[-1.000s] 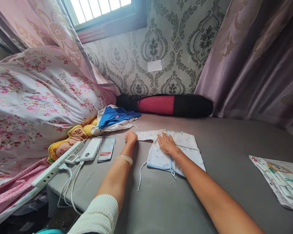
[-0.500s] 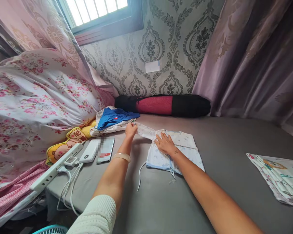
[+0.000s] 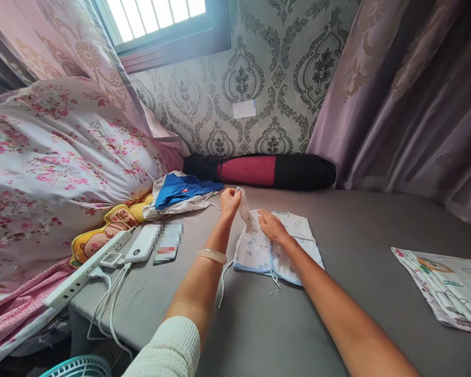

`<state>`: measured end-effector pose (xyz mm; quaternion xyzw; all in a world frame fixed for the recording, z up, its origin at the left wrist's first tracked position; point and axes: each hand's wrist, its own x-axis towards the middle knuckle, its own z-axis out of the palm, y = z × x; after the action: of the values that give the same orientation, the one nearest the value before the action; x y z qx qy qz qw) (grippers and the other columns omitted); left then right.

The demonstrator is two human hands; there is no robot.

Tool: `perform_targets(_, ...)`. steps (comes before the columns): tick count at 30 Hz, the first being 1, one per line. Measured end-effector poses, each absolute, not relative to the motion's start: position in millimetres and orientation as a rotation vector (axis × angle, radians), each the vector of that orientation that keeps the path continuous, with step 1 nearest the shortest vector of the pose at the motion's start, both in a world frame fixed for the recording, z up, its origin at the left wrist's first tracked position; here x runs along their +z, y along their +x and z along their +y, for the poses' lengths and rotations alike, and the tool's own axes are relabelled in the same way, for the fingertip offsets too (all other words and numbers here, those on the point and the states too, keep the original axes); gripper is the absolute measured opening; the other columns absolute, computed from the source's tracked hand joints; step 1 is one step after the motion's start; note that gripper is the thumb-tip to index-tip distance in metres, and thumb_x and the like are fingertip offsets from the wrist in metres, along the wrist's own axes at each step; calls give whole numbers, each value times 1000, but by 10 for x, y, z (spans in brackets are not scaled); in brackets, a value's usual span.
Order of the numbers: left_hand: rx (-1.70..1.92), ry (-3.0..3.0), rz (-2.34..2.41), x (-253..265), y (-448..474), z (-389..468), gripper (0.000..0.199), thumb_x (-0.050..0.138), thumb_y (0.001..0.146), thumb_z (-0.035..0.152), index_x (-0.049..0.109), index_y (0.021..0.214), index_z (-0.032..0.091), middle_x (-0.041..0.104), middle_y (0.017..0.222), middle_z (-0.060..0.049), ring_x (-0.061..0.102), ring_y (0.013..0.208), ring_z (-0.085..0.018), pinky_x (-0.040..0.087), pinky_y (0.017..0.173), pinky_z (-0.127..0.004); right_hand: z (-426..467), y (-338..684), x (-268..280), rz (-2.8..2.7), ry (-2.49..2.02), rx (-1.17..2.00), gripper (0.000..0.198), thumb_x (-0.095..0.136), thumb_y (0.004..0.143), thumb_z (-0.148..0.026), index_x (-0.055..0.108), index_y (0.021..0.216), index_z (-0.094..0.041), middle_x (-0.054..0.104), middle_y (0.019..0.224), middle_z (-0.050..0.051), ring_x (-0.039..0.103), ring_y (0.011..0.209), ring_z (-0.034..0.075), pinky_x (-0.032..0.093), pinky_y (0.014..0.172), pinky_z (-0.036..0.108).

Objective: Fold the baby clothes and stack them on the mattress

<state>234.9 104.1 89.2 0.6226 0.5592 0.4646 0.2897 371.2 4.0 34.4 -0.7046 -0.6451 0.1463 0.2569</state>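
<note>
A small white baby shirt with pale blue edging and tie strings lies on the grey bed sheet. My left hand pinches the cuff end of its left-hand sleeve, which is raised off the sheet and bent upward. On the upper middle of the shirt, my right hand rests with its fingers stretched out; part of the cloth beneath is hidden. The other sleeve cannot be seen from above.
A blue garment lies on other clothes at the back left. Nearby are a phone, a white power bank and a power strip with cables. Folded cloths lie at right; a black-and-red bag lines the wall.
My left hand has moved right and up, bringing the sleeve from stretched out sideways to folded upward. My right hand has shifted slightly right on the shirt.
</note>
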Motion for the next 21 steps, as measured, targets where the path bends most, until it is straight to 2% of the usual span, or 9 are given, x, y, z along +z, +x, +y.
perform_targets(3, 1237, 1646, 1459, 858, 2469, 958, 20, 59, 80, 32, 67, 84, 14, 68, 75, -4, 64, 76, -17, 49, 68, -25, -17, 3904, 373, -1326, -1865, 541, 41, 36, 91, -22, 60, 124, -15, 60, 130, 11, 53, 122, 19, 37, 106, 32)
perform_targets(7, 1213, 1641, 1419, 782, 2626, 846, 19, 60, 80, 31, 66, 87, 14, 68, 76, -5, 64, 78, -18, 49, 69, -26, -146, 4138, 382, -728, -1623, 919, 31, 41, 91, -22, 60, 114, -15, 67, 116, 11, 66, 95, 15, 52, 84, 28)
perform_targets(11, 1170, 1639, 1405, 692, 2782, 737, 17, 59, 81, 30, 64, 88, 15, 69, 80, -5, 65, 80, -18, 50, 71, -27, -268, 4259, 389, -502, -1450, 1082, 19, 47, 92, -25, 57, 105, -16, 68, 110, 12, 68, 75, 11, 54, 68, 22)
perform_targets(21, 1072, 1689, 1369, 514, 3122, 375, 12, 54, 84, 28, 60, 86, 18, 70, 86, -7, 65, 84, -18, 48, 78, -28, -324, 4298, 372, -455, -1409, 1165, 18, 43, 95, -29, 53, 103, -16, 69, 104, 14, 69, 74, 14, 55, 70, 27)
